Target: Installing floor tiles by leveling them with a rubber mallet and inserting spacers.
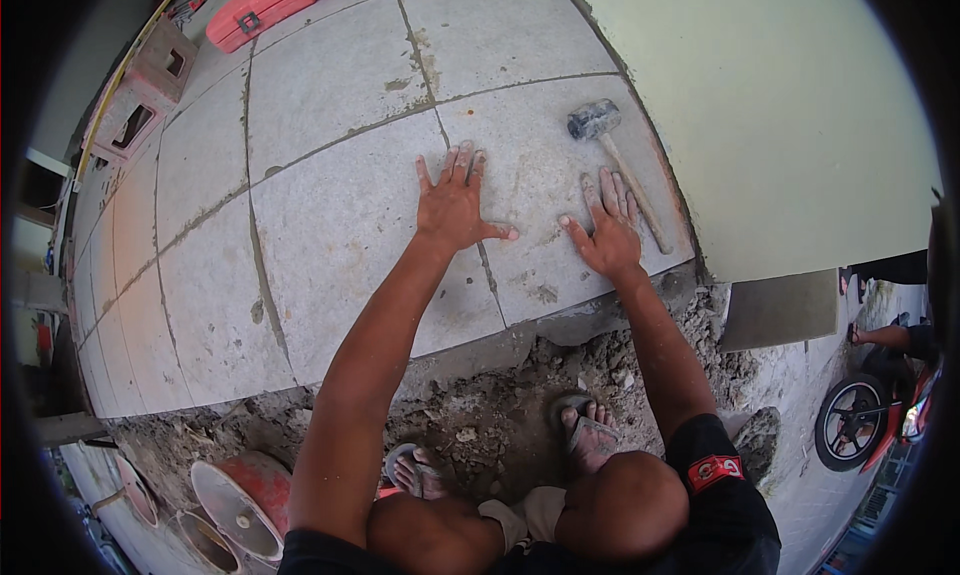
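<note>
My left hand [451, 205] lies spread on the pale grey floor tiles [330, 205], fingers apart, across a joint between two tiles. My right hand [608, 233] rests palm down on the tile to its right, fingers extended, nothing held. Just beside and beyond its fingertips lies a rubber mallet [590, 120], dusty dark head and wooden handle, the handle running down the tile's right side. Grey mortar shows in the joints and along the broken front edge of the tiled step, below which my sandalled feet stand in rubble.
A pale wall [760, 105] borders the right. A red plastic case [280, 10], pink stools [145, 85] and a yellow pole sit at the upper left. Red buckets [240, 500] stand lower left. A grey slab [775, 310], another person's leg [885, 335] and a motorbike wheel [850, 420] are at right.
</note>
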`<state>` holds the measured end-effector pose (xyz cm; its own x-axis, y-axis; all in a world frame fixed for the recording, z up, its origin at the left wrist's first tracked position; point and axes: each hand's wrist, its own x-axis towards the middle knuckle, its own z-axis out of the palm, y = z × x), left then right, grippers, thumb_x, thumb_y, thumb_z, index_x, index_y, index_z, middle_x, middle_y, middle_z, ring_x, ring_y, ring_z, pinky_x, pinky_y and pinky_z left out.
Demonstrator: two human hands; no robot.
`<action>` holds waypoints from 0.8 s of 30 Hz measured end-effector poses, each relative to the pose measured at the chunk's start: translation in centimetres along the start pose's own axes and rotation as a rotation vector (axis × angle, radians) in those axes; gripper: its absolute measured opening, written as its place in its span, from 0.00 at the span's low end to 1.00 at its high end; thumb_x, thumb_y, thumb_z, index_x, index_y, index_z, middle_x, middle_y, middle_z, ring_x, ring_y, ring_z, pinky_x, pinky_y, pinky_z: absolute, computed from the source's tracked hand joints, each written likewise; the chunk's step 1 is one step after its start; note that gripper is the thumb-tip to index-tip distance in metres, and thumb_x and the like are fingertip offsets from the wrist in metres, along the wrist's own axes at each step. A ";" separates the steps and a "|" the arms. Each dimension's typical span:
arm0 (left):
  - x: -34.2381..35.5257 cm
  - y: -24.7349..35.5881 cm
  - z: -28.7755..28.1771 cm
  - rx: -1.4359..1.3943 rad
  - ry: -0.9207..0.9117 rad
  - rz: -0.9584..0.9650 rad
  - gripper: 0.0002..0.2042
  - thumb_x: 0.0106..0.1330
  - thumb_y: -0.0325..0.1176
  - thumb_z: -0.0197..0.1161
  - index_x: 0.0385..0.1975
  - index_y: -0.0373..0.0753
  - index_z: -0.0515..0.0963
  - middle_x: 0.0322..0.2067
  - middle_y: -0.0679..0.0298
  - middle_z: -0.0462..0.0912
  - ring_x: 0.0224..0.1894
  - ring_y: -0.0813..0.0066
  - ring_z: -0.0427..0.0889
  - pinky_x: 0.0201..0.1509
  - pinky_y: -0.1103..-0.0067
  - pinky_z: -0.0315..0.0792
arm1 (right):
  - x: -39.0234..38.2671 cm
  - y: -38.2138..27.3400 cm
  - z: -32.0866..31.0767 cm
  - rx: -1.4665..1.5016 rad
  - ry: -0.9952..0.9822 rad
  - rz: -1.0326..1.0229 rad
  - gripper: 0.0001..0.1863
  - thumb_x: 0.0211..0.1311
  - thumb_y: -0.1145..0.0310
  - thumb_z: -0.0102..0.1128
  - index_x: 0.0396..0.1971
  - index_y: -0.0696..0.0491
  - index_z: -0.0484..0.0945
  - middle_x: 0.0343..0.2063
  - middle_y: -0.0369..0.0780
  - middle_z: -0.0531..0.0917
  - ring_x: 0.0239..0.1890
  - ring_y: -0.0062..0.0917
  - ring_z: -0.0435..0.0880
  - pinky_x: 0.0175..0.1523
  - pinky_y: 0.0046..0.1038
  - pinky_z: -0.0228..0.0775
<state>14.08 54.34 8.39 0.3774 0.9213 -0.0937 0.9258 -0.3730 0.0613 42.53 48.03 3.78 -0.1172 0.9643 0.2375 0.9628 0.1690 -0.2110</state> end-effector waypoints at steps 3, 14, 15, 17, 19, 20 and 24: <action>0.0 -0.4 -0.2 0.029 -0.018 -0.008 0.73 0.39 0.86 0.63 0.81 0.38 0.50 0.82 0.51 0.46 0.84 0.56 0.42 0.81 0.39 0.27 | 0.0 -0.2 0.4 0.005 0.007 -0.012 0.43 0.71 0.38 0.56 0.77 0.51 0.64 0.81 0.51 0.52 0.82 0.49 0.47 0.82 0.52 0.36; -1.0 6.3 0.9 -0.072 0.032 0.302 0.73 0.33 0.82 0.71 0.81 0.42 0.53 0.82 0.49 0.46 0.84 0.52 0.41 0.81 0.38 0.28 | 0.2 0.0 0.4 0.010 0.028 -0.011 0.44 0.70 0.37 0.57 0.77 0.51 0.64 0.80 0.51 0.53 0.82 0.49 0.48 0.82 0.52 0.37; -0.8 6.3 1.1 -0.072 0.037 0.300 0.73 0.33 0.82 0.71 0.81 0.42 0.53 0.82 0.49 0.46 0.84 0.52 0.41 0.81 0.38 0.28 | 0.3 -0.2 0.3 0.008 0.031 -0.015 0.44 0.70 0.37 0.57 0.77 0.51 0.64 0.80 0.51 0.53 0.82 0.49 0.48 0.82 0.52 0.37; 0.1 6.5 1.0 -0.135 0.032 0.288 0.77 0.29 0.81 0.74 0.82 0.42 0.51 0.82 0.51 0.45 0.84 0.49 0.39 0.80 0.37 0.29 | 0.2 0.2 0.3 0.008 0.042 -0.018 0.44 0.70 0.37 0.57 0.77 0.50 0.64 0.80 0.51 0.53 0.82 0.49 0.49 0.82 0.52 0.36; 0.1 7.1 1.0 -0.122 0.002 0.255 0.78 0.27 0.81 0.74 0.82 0.42 0.49 0.82 0.51 0.45 0.84 0.47 0.38 0.80 0.37 0.30 | 0.1 0.1 0.3 0.010 0.026 -0.007 0.44 0.70 0.37 0.57 0.77 0.50 0.64 0.80 0.51 0.53 0.82 0.50 0.49 0.82 0.52 0.36; 0.1 7.5 0.8 -0.104 -0.032 0.213 0.79 0.26 0.80 0.75 0.82 0.42 0.48 0.82 0.51 0.44 0.84 0.45 0.37 0.80 0.36 0.30 | 0.1 0.0 0.1 0.022 0.007 0.000 0.45 0.70 0.36 0.56 0.77 0.51 0.63 0.80 0.51 0.53 0.81 0.50 0.50 0.82 0.52 0.36; 0.2 8.3 0.1 -0.107 -0.055 0.203 0.79 0.26 0.80 0.75 0.82 0.42 0.47 0.82 0.51 0.43 0.84 0.44 0.37 0.80 0.36 0.32 | 0.2 0.9 -0.7 0.202 0.042 -0.007 0.36 0.68 0.46 0.65 0.69 0.55 0.74 0.76 0.53 0.62 0.79 0.50 0.58 0.80 0.48 0.49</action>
<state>21.87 51.45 8.76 0.5588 0.8202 -0.1227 0.8244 -0.5335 0.1889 43.51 48.20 4.32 -0.1097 0.9542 0.2783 0.8929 0.2175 -0.3941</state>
